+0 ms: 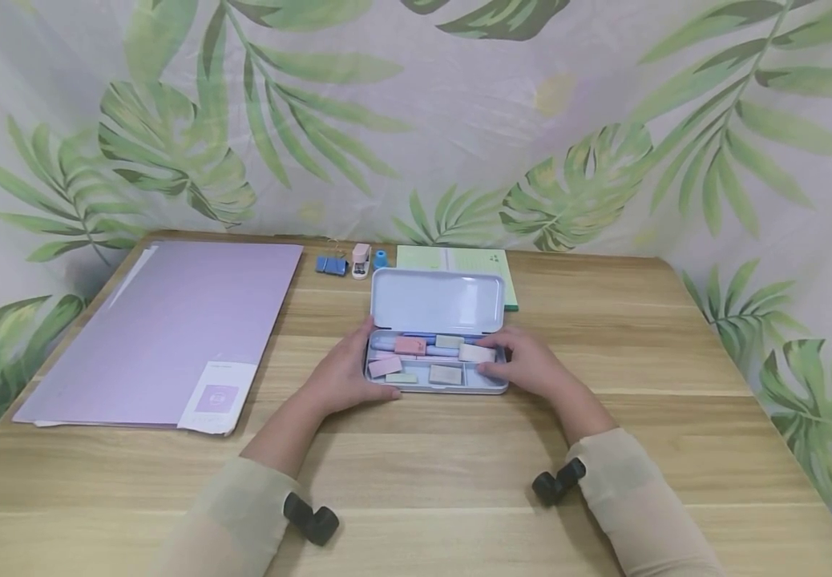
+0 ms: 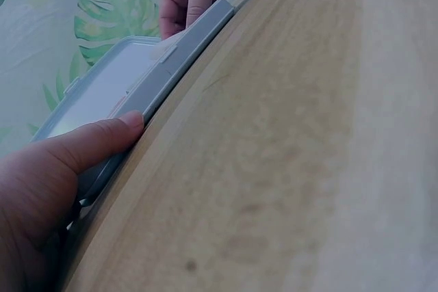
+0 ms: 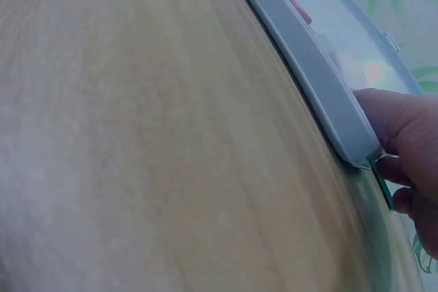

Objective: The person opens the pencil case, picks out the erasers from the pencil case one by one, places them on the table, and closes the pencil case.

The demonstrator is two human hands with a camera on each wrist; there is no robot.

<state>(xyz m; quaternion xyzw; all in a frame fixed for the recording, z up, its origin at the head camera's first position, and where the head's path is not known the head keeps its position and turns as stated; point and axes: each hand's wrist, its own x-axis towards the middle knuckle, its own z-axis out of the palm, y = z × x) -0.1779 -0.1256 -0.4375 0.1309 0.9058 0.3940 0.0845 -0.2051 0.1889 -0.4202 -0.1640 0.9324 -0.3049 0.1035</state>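
Note:
An open light-blue pencil case (image 1: 436,300) stands on the table with its lid raised at the back. My left hand (image 1: 347,373) grips its left end, the thumb (image 2: 113,138) lying along the front wall. My right hand (image 1: 527,365) reaches over the right end and pinches a white eraser (image 1: 477,353) between thumb and fingers. Inside the case are a red-pink eraser (image 1: 410,345), a pale pink eraser (image 1: 385,366), a grey eraser (image 1: 446,374), a thin pale green piece (image 1: 401,377) and blue pens (image 1: 445,351) lying lengthwise. In the right wrist view the eraser is hidden.
A large purple folder (image 1: 192,320) with a white label lies at the left. Behind the case are a blue binder clip (image 1: 332,265), a small pink stapler (image 1: 361,260), a small blue object (image 1: 381,259) and a green notepad (image 1: 452,257). A leaf-print cloth hangs behind the table.

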